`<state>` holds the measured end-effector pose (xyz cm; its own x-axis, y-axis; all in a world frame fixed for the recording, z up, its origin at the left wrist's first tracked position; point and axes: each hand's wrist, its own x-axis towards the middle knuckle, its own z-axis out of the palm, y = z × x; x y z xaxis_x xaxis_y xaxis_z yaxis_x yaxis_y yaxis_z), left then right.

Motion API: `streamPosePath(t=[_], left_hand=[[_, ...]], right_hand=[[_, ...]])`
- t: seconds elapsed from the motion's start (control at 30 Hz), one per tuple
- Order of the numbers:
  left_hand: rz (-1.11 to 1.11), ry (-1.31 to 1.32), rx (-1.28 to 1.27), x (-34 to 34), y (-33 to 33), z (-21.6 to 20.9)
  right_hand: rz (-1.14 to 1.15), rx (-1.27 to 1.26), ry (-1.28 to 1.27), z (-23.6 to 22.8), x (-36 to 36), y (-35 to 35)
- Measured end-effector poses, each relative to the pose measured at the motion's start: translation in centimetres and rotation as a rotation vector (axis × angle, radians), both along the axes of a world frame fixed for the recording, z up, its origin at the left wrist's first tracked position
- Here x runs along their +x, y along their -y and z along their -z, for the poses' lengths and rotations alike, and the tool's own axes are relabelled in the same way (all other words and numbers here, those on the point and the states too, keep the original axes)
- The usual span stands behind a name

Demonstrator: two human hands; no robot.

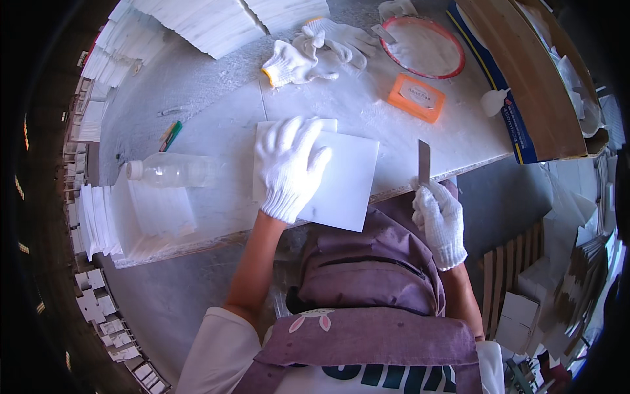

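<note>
My left hand (293,164), in a white knit glove, lies with its fingers spread on a pair of white square tiles. The upper tile (348,176) is turned at an angle and juts past the table's near edge; part of the lower tile (260,182) shows at its left. In my right hand (440,223), also gloved, a flat metal blade (424,161) points upward. That hand is closed around the blade's lower end, in front of the table edge and apart from the tiles.
On the dusty table (223,111) are a clear plastic bottle (177,171), a green marker (172,136), spare gloves (292,64), an orange pad (417,98) and a red-rimmed round dish (423,47). A cardboard box (535,72) stands right; white tile stacks (190,23) stand at the back left.
</note>
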<state>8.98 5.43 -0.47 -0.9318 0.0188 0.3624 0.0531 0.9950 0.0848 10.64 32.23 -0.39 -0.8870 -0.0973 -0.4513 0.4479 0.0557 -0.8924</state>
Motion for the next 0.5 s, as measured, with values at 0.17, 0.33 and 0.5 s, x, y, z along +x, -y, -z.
streamPosePath(t=[0.17, 0.33, 0.5], left_hand=[[0.192, -0.055, 0.062, -1.5, -0.6, 2.2], [0.059, 0.050, 0.086, -0.6, -1.0, 1.7], [-0.043, 0.012, 0.021, 0.5, -1.3, 2.2]], right_hand=[[-0.106, 0.253, -0.257, 1.3, 0.1, 2.0], [-0.150, 0.438, -0.445, 1.7, -1.0, 3.7], [-0.274, 0.632, -0.744, 2.3, -2.6, 5.1]])
